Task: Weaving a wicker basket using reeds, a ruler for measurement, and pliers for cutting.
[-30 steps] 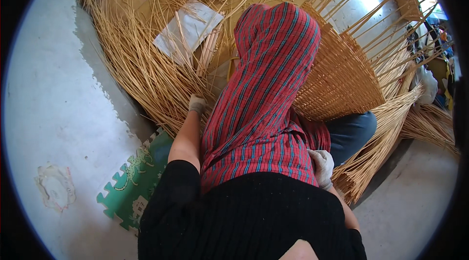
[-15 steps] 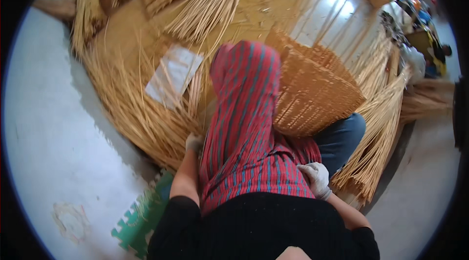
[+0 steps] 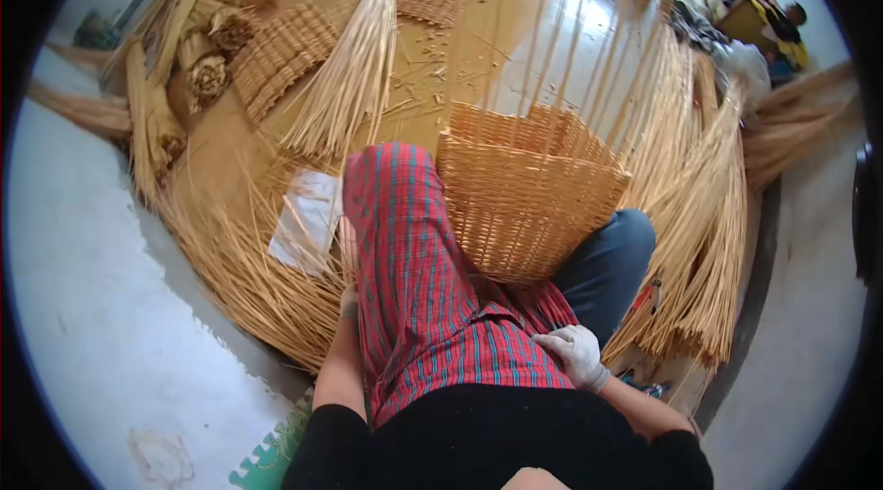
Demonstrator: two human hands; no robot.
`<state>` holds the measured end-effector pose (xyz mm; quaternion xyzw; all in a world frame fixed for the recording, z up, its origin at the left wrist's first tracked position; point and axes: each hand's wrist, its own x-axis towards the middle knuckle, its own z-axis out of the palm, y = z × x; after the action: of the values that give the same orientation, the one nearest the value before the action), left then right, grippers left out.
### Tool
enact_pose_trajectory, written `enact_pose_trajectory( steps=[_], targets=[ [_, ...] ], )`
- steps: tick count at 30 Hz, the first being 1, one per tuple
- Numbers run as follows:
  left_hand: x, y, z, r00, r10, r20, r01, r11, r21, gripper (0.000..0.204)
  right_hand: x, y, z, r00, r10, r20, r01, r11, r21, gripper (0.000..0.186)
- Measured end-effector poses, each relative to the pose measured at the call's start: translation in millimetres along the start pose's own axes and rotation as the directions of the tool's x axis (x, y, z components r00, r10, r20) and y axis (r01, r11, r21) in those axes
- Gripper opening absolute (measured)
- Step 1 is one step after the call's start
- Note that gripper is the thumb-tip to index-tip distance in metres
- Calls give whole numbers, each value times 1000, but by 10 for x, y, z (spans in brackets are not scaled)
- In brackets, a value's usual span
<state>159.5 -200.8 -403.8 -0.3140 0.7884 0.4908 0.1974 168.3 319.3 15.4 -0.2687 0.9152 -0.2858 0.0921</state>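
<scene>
A woven wicker basket (image 3: 529, 205) leans between my knees, its long unwoven stakes (image 3: 584, 48) pointing up and away. A red checked cloth (image 3: 400, 242) covers my lap and left leg. In a pale work glove, my right hand (image 3: 575, 354) rests on the cloth at my right hip, fingers stretched out and no tool showing in it. My left hand (image 3: 349, 299) is down beside my left thigh, next to a spread of loose tan reeds (image 3: 248, 278). The cloth hides most of that hand and its fingers.
A white sheet (image 3: 303, 219) lies among the reeds. Ahead are a pale reed bundle (image 3: 354, 57) and woven panels (image 3: 285, 53). More long bundles (image 3: 685, 242) lie at the right, with red-handled pliers (image 3: 647, 295) nearby. A green foam mat (image 3: 276, 453) is at lower left.
The view has shifted, and the basket and covered knee now sit lower and further left in it. Both hands stay at my sides, the right still on the cloth.
</scene>
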Motion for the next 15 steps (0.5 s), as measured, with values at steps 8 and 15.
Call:
enact_pose_trajectory(
  steps=[8,15],
  targets=[
    [355,138,220,994,59,-88,-52,996,73,60,48,17,73,999,-44,14,44,999,18,36],
    [247,763,-94,969,57,-239,41,922,386,65,181,37,32,996,-10,88,8,1000,17,39]
  ],
)
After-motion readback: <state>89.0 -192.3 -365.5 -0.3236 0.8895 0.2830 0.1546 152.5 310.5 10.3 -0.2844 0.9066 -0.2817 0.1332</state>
